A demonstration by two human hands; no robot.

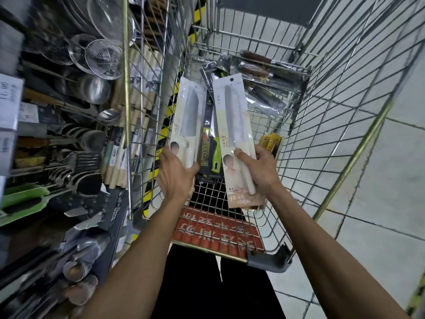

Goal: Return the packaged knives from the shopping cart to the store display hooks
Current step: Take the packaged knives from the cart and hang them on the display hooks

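Observation:
Over the wire shopping cart I hold two cream-coloured knife packages. My left hand grips the lower end of the wide-bladed knife package. My right hand grips the white handle of the narrower knife package, which has a hang hole at its top. Between them, down in the cart, lies a green-handled knife package. Further back in the cart lie dark-carded knives with brown handles. No display hooks for knives are clearly in view.
A store shelf on the left carries hanging strainers, ladles, spoons, spatulas and wooden rolling pins. The cart's red child-seat flap is near me. Tiled floor lies to the right.

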